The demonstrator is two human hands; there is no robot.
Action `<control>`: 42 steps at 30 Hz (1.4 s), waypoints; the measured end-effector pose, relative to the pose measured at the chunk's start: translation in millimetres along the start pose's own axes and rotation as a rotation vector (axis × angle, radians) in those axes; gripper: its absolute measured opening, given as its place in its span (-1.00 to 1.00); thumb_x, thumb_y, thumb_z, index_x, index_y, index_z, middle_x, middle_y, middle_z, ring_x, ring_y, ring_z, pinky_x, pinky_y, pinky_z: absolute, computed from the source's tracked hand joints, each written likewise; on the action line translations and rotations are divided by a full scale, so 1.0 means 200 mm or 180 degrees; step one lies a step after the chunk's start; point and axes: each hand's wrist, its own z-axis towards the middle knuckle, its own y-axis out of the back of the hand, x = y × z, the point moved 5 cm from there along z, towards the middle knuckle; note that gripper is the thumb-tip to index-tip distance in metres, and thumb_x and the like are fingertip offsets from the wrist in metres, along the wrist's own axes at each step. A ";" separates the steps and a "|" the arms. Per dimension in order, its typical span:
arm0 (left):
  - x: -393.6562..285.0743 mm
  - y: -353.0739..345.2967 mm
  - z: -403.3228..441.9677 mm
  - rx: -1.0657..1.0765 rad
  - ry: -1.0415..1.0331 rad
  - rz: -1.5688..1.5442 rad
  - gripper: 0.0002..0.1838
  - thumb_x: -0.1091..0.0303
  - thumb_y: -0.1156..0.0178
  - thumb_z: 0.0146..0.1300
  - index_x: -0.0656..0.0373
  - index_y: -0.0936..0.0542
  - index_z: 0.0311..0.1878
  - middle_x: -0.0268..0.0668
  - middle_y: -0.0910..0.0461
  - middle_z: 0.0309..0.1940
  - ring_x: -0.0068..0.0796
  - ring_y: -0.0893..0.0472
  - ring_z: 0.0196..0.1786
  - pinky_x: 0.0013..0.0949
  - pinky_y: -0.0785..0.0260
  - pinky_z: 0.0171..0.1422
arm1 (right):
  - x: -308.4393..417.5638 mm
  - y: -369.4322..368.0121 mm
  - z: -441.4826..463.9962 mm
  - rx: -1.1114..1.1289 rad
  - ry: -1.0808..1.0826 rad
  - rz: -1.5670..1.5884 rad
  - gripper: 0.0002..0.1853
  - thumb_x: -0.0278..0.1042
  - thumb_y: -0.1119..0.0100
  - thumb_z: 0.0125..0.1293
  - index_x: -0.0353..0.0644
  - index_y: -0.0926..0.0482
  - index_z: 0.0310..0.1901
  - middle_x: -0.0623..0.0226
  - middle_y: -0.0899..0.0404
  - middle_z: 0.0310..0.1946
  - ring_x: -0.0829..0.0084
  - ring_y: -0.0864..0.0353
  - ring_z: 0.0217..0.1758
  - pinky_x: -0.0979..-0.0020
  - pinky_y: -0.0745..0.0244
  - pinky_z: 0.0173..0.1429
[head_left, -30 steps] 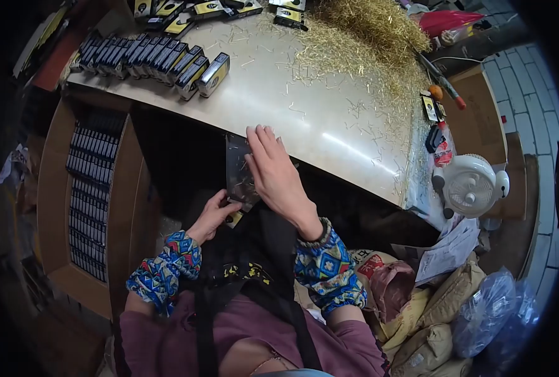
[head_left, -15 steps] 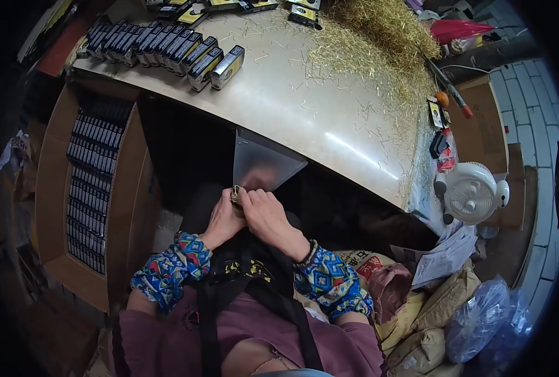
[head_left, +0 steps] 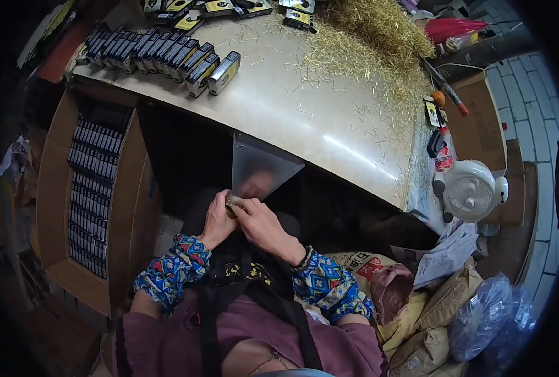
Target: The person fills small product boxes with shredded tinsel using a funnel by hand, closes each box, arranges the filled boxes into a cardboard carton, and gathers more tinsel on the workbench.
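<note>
Close together below the table's front edge, my left hand [head_left: 216, 221] and my right hand [head_left: 262, 227] are both closed. Between them is a small bunch of gold-coloured wire pins [head_left: 230, 210], mostly hidden by fingers. The left fingers wrap round it from the left, while the right thumb and fingertips press on it from the other side. A grey translucent sheet [head_left: 254, 160] hangs from the table edge just beyond my hands. Loose gold wire pins [head_left: 361, 69] are scattered on the tabletop, rising to a large tangled heap [head_left: 386, 25] at the back right.
A row of black-and-yellow small boxes [head_left: 223, 73] stands along the left of the metal table [head_left: 273, 94]. An open carton [head_left: 119, 207] packed with similar boxes is at my left. On the right are a white fan [head_left: 470, 191], papers [head_left: 439, 257] and plastic bags [head_left: 480, 314].
My right fingers have shifted slightly up and left over the bunch of pins, covering more of it. The whole view has tilted a little; the boxes and heap stay in place.
</note>
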 end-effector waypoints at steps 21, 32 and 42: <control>-0.43 0.24 0.15 -0.0119 -0.0210 -0.0950 -0.23 0.32 -0.48 0.08 0.22 -0.30 0.32 -0.12 -0.53 0.00 -0.30 -0.59 -0.03 -0.29 -0.45 0.09 | 0.01 0.44 0.03 -0.1006 -0.1132 0.1485 -0.77 -0.43 -0.25 0.39 -0.33 -0.66 0.01 0.15 -0.74 -0.25 0.47 -0.73 -0.29 0.48 -0.59 -0.21; -0.55 0.21 0.23 -0.0164 -0.0764 0.0007 -0.26 0.43 -0.47 -0.08 0.23 -0.38 0.23 -0.04 -0.54 -0.02 0.05 -0.55 0.07 -0.05 -0.42 0.11 | 0.15 0.45 0.05 -0.1647 -0.0058 -0.0495 -0.81 -0.52 -0.35 0.11 -0.23 -0.66 -0.19 0.23 -0.62 -0.36 0.22 -0.63 -0.29 0.30 -0.53 -0.23; -0.65 0.26 0.25 -0.0188 -0.0667 -0.0348 -0.19 0.42 -0.42 -0.01 0.24 -0.30 0.36 0.04 -0.51 0.01 0.09 -0.59 0.01 -0.12 -0.48 0.07 | 0.03 0.56 0.08 -0.1620 -0.0834 0.1178 -0.83 -0.51 -0.23 0.37 -0.30 -0.70 -0.05 0.27 -0.67 -0.33 0.57 -0.61 -0.37 0.55 -0.49 -0.28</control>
